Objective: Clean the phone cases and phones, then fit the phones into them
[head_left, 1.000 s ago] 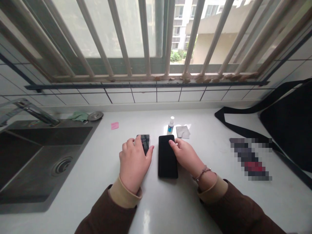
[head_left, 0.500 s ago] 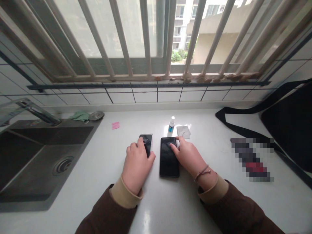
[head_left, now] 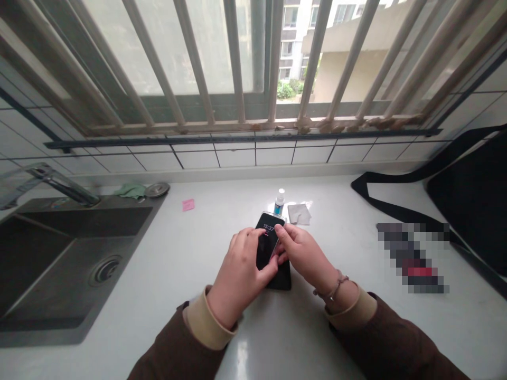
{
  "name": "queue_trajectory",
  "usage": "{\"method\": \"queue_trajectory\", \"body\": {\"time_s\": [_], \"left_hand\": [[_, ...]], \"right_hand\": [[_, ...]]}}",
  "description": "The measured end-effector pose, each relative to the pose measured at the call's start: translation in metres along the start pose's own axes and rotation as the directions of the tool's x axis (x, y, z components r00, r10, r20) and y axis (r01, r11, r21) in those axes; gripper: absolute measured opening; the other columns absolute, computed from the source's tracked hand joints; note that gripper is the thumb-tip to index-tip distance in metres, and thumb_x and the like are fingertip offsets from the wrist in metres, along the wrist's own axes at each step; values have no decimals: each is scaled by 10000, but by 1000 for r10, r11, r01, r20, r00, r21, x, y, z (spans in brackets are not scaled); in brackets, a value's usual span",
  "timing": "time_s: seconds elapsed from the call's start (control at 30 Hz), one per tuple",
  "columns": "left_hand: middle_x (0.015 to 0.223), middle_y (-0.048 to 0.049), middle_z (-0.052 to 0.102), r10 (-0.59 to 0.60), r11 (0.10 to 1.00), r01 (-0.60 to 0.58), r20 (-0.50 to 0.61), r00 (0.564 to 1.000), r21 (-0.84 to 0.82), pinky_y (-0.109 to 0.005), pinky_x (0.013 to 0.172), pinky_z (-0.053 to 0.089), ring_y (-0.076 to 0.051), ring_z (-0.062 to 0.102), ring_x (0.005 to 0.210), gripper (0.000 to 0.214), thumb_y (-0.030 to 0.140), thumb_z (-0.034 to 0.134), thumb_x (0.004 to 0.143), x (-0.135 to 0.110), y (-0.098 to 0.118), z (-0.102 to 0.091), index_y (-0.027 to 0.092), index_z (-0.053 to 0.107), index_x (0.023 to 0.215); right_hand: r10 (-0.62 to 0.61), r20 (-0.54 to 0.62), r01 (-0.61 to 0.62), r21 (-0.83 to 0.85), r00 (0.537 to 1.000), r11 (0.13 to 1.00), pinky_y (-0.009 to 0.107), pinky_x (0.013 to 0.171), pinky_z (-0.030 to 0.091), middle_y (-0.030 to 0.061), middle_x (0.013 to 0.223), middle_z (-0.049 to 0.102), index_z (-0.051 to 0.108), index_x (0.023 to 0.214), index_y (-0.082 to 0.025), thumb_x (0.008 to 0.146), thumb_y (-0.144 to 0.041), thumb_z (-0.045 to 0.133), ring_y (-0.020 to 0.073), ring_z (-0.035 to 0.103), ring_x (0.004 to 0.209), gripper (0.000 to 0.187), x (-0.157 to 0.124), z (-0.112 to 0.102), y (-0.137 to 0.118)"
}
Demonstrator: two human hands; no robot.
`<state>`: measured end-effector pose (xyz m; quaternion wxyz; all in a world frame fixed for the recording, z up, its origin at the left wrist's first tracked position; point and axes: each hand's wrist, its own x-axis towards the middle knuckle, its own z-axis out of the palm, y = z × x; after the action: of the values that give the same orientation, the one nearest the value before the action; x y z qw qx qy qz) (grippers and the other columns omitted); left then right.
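The left hand grips a phone showing 15:37, and the right hand pinches its edge. The phone rests tilted on a black phone on the white tabletop, just below a small bottle.

Your left hand hides much of the top phone; the pixelated object is unreadable, and the black bag runs off the right edge.
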<state>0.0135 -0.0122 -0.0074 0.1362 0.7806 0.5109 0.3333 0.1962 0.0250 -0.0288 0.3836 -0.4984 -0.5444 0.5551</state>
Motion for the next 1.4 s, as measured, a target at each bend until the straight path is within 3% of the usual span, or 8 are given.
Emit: {"method": "queue_trajectory", "body": {"time_s": [0.2, 0.3, 0.4, 0.53, 0.73, 0.93, 1.1, 1.4], "left_hand": [[1243, -139, 710, -203, 917, 219, 83, 976, -333, -435, 932, 579, -304, 686, 1134, 374, 488, 747, 972, 4, -3, -6, 222, 695, 1230], [1158, -126, 758, -416, 635, 381, 118, 902, -672, -349, 801, 587, -255, 730, 1001, 437, 542, 727, 980, 8, -6, -7, 206, 684, 1255], [1059, -116, 799, -466, 303, 433, 264, 845, -849, -318, 754, 584, -234, 748, 903, 459, 551, 736, 975, 11, -6, -7, 175, 730, 1238], [943, -126, 821, -428, 115, 473, 386, 817, -873, -340, 748, 600, -232, 750, 801, 425, 550, 766, 956, 12, -4, -8, 133, 814, 1023], [834, -100, 806, -508, 114, 399, 292, 811, -910, -293, 667, 558, -190, 705, 690, 362, 469, 832, 912, 13, -7, -4, 112, 829, 968], [812, -31, 766, -700, 167, 171, 6, 714, -971, -249, 659, 526, -130, 660, 679, 307, 443, 865, 877, 18, -22, -1, 149, 778, 892], [841, -35, 756, -697, 150, 204, 43, 716, -967, -245, 647, 529, -131, 671, 701, 310, 450, 845, 897, 17, -24, 0, 154, 772, 953], [973, -92, 808, -658, 109, 255, 122, 743, -961, -273, 682, 587, -180, 738, 817, 326, 454, 819, 928, 14, -17, 1, 147, 777, 1029]], "right_hand": [[7, -66, -1, 88, 998, 996, 275, 480, 493, -18, 595, 625, 581, 851, -222, 994, -734, 580, 157, 615, 492, 532, 2, 0, 2], [29, -12, -25, 232, 1000, 972, 255, 459, 445, -42, 606, 573, 573, 868, -220, 966, -741, 619, 130, 553, 483, 532, 0, 0, 0], [70, 149, -115, 326, 986, 938, 232, 437, 416, -55, 632, 551, 586, 902, -211, 933, -744, 674, 106, 514, 472, 541, -3, 3, -2], [75, 275, -159, 299, 959, 941, 219, 421, 402, -65, 592, 526, 599, 902, -206, 959, -736, 662, 97, 492, 446, 537, -8, 6, -5], [75, 266, -146, 258, 961, 955, 203, 405, 342, -58, 576, 547, 568, 830, -212, 967, -813, 586, 83, 456, 423, 617, -8, 6, -6], [84, 328, -137, 144, 941, 980, 216, 452, 418, 35, 634, 675, 672, 781, -172, 939, -947, 388, 103, 554, 472, 839, -9, 8, -10], [62, 165, -85, 135, 984, 987, 253, 486, 483, 32, 625, 688, 674, 847, -186, 950, -926, 418, 148, 608, 509, 790, -7, 7, -5], [26, -17, -26, -30, 1000, 999, 265, 451, 382, 16, 469, 549, 618, 655, -213, 1000, -905, 282, 145, 523, 429, 844, -10, 3, -12]]}}
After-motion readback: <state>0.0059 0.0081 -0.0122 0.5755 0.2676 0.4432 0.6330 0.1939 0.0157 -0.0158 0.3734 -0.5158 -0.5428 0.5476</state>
